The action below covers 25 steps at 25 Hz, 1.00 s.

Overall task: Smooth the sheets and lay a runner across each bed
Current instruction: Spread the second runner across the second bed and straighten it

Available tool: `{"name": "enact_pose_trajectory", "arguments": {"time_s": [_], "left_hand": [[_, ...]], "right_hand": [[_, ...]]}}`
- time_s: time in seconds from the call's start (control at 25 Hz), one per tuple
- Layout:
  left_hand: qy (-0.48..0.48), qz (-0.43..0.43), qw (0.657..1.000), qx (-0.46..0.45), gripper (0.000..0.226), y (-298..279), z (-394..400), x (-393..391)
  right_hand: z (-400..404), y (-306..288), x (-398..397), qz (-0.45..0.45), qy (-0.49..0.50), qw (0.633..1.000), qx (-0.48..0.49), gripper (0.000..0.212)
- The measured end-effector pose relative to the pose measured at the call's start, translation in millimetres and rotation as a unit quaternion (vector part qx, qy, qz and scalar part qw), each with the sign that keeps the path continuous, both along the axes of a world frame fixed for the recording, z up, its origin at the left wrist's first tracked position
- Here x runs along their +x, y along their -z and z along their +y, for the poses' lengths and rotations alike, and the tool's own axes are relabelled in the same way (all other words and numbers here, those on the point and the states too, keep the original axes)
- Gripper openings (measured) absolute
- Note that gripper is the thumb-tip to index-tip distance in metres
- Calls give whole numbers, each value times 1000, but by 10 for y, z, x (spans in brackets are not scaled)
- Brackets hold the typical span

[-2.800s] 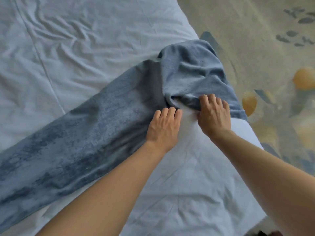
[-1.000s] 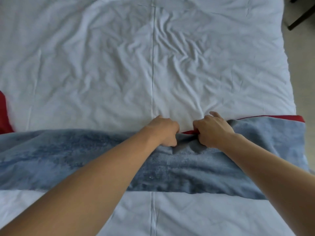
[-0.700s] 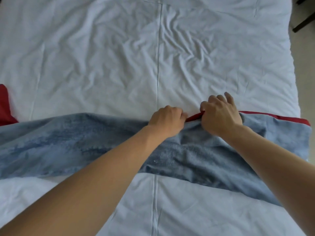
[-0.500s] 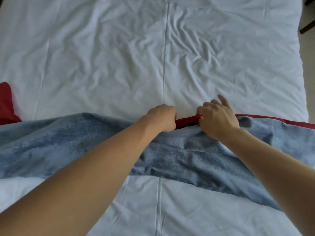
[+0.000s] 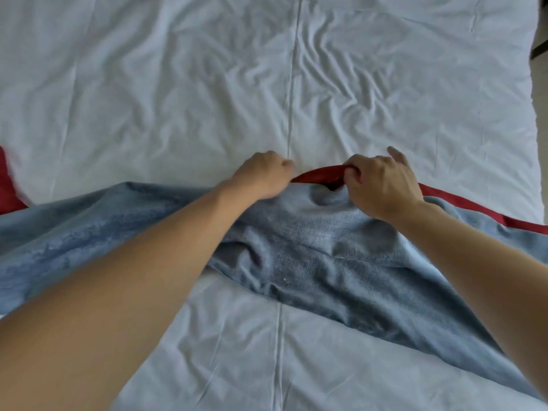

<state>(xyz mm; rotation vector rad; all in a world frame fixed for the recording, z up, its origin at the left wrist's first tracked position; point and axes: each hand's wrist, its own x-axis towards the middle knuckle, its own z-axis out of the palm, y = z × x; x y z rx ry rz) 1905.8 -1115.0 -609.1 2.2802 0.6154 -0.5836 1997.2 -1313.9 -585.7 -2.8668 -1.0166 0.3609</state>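
since half a second ago both hands have carried the runner's far edge a little further up the bed, and more of its red underside now shows between them. left hand (image 5: 264, 178) is curled closed on the far edge of the blue runner (image 5: 326, 247); right hand (image 5: 382, 185) pinches the red trim (image 5: 320, 175) of that same edge, one finger raised off it. the runner lies crosswise over the lower part of the bed, bunched and folded in the middle, flatter toward the left.

the step in hand looks like spreading the runner to full width. next, the far edge probably needs drawing away from the body and then apart to each side, so the middle fold flattens and the red edge lies straight.

white sheet (image 5: 178, 84) beyond the runner is heavily creased, most right of the centre seam (image 5: 292, 84), and likely wants smoothing. a red patch (image 5: 9, 185) shows at the left edge, possibly the runner's turned-over end; it is too cropped to be sure. nothing blocks the hands.
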Motion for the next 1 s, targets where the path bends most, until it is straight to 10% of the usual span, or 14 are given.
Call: {"name": "enact_pose_trajectory", "arguments": {"time_s": [0.12,0.28,0.72,0.88,1.0], "left_hand": [[55,106,992,-46,21,-44,322,-118],[201,133,970,-40,24,-61,115,-143],[193,147,963,-114,14,4,-33,-205],[118,-5,993,15,15,-81,112,-170],[69,-231,953,185,13,-137,228,-83]], "right_hand": [[179,11,-20,78,72,994,40,35],[256,11,-131,164,-71,980,-88,33],[287,123,-378,160,-69,983,-63,13],[297,42,-395,120,-70,988,-63,18],[371,-76,-143,-25,11,999,20,19]]}}
